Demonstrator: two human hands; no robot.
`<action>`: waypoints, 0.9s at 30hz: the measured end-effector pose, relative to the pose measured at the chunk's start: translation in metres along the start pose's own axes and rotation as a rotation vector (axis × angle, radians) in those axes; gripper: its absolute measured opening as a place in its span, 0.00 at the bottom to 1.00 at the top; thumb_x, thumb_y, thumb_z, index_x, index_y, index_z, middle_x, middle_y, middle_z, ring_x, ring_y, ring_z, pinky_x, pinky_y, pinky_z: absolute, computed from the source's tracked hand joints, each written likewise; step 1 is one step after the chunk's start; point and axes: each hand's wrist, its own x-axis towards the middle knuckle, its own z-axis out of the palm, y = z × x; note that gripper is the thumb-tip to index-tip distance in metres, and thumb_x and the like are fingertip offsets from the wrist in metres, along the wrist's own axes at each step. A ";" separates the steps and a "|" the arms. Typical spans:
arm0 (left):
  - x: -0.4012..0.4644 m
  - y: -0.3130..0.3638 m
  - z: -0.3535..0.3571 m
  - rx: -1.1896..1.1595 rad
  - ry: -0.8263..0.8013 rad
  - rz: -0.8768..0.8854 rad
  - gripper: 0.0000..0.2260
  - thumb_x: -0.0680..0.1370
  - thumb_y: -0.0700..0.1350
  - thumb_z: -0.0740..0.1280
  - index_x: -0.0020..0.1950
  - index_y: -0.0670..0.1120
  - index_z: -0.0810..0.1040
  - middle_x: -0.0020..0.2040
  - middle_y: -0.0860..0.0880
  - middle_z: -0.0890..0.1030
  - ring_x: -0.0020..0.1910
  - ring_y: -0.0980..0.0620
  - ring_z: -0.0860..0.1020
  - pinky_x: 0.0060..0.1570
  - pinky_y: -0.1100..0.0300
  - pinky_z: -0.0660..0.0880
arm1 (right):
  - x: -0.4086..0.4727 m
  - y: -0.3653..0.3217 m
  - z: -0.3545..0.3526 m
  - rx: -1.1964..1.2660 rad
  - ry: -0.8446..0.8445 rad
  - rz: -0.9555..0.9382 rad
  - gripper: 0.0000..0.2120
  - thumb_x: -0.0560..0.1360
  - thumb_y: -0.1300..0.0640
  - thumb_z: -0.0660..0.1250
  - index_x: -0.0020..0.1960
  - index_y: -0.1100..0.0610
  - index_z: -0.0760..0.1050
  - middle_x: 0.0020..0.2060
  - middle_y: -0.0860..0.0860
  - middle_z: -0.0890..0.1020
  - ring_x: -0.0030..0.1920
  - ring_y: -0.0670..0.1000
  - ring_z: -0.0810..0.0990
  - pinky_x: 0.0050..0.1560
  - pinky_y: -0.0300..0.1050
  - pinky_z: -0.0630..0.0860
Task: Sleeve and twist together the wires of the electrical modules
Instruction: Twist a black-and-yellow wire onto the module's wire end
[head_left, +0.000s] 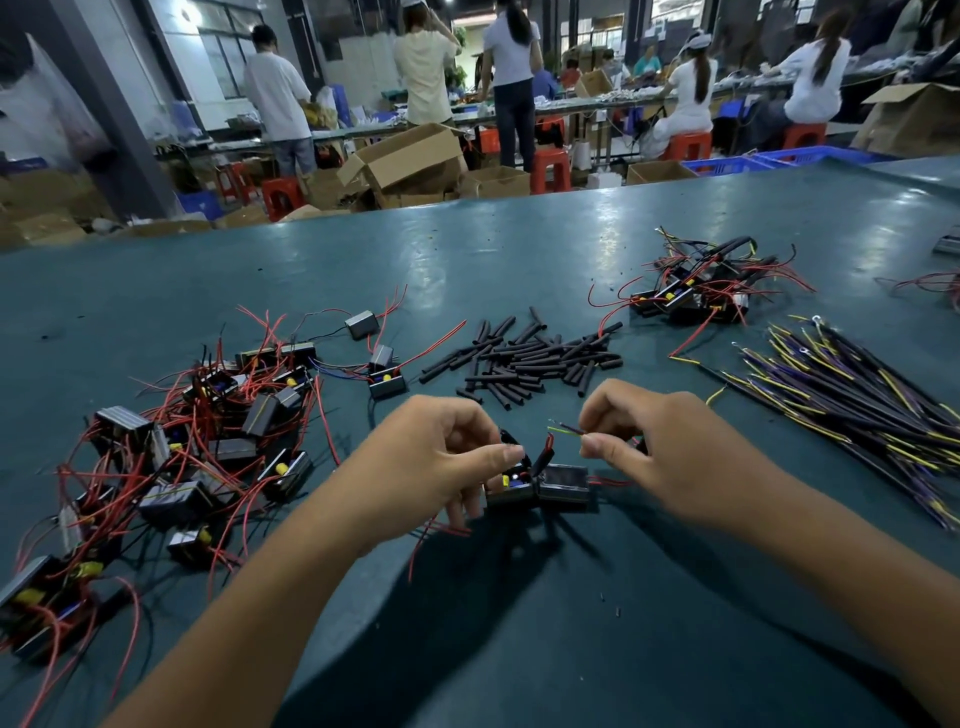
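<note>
I have both bare forearms reaching in from the bottom edge, angled toward each other so the hands meet near the middle. My left hand is turned palm-down, fingers curled under, thumb stretched out to the right and pinching against the forefinger. My right hand sits just beside it, apart, knuckles up, thumb and forefinger pinched together, the other fingers folded in.

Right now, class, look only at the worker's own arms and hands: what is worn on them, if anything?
Nothing is worn. The left hand and right hand are bare: no gloves, rings, watch or wristband show. Both forearms are bare as far as the picture's lower edge, with no sleeve in view. No tape, markings or cables show on either arm.
</note>
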 end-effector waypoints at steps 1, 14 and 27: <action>0.001 -0.002 0.003 -0.017 0.023 0.007 0.11 0.76 0.45 0.73 0.45 0.38 0.78 0.35 0.40 0.82 0.27 0.49 0.79 0.26 0.57 0.76 | 0.000 -0.001 0.001 -0.005 -0.006 -0.007 0.05 0.77 0.55 0.70 0.48 0.49 0.74 0.38 0.39 0.83 0.40 0.40 0.81 0.41 0.35 0.74; 0.014 -0.018 0.036 -0.082 0.359 0.105 0.09 0.77 0.40 0.73 0.41 0.42 0.75 0.30 0.46 0.81 0.26 0.49 0.79 0.26 0.57 0.77 | -0.003 -0.006 0.006 -0.007 -0.087 -0.068 0.08 0.75 0.54 0.73 0.47 0.50 0.74 0.37 0.40 0.84 0.34 0.39 0.77 0.36 0.30 0.68; 0.013 -0.020 0.030 -0.019 0.218 0.056 0.06 0.78 0.44 0.72 0.46 0.48 0.76 0.39 0.48 0.85 0.30 0.49 0.82 0.29 0.53 0.78 | 0.000 -0.003 -0.013 0.071 -0.041 -0.081 0.11 0.77 0.57 0.70 0.51 0.43 0.71 0.38 0.42 0.83 0.34 0.45 0.79 0.34 0.32 0.71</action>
